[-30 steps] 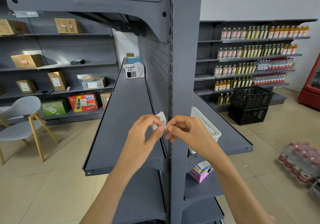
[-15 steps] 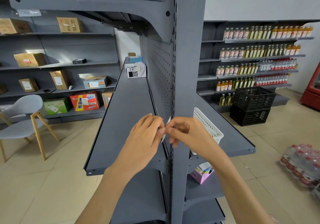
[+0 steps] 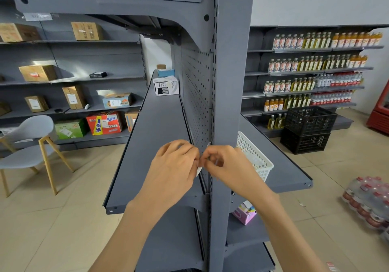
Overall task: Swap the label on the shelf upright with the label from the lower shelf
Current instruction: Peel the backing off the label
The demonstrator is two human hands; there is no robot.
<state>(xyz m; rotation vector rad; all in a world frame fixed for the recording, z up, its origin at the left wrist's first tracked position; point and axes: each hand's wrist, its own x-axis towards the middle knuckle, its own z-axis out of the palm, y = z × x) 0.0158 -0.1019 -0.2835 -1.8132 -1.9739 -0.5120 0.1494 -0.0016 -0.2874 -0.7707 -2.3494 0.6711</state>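
While both forearms reach up, left hand point(image 3: 176, 162) and right hand point(image 3: 227, 166) meet fingertip-to-fingertip beside upright point(image 3: 229, 103), together pinching label point(image 3: 199, 170).

Two bare hands, left point(image 3: 175, 166) and right point(image 3: 228, 167), at centre; one white label point(image 3: 199, 169) between them; one grey chair point(image 3: 27, 145) at nine o'clock; two stacked black crates point(image 3: 308, 129) at three o'clock; one white basket point(image 3: 255, 160); one pink box point(image 3: 244, 213) at five o'clock

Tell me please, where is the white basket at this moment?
In the head view, the white basket sits on the shelf right of the grey upright, just behind the right hand.
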